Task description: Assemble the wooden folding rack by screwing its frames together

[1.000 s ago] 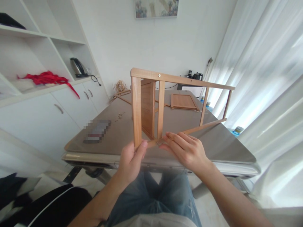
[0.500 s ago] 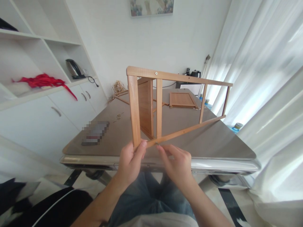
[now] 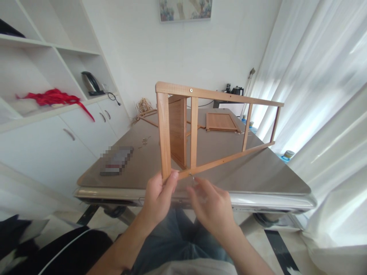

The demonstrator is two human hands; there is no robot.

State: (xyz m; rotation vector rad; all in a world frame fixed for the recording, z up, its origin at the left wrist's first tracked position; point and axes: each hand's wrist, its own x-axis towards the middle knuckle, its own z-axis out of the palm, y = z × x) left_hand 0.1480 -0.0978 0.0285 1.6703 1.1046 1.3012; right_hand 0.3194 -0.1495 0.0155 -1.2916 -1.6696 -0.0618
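A wooden frame (image 3: 194,131) with long side rails and several crossbars is propped on its lower rail over the near part of the table. My left hand (image 3: 159,194) is closed around its near lower corner, thumb on top. At the lower rail, just right of that corner, a thin bent metal piece like a hex key (image 3: 192,177) meets the wood. My right hand (image 3: 210,202) is at this key, fingers curled around its free end and somewhat blurred. A screw head (image 3: 191,90) shows in the upper rail. A wooden panel (image 3: 178,131) stands behind the near crossbar.
The grey table (image 3: 243,175) carries a flat wooden panel (image 3: 221,121) at the back, small hardware pieces (image 3: 144,141) at left and a pixelated flat object (image 3: 116,161). White cabinets (image 3: 83,126) stand left; white curtains (image 3: 323,114) hang right.
My right hand's fingers have shifted around the hex key, the thumb lower and blurred, and more of the key shows. My left hand keeps its grip; the view has shifted slightly.
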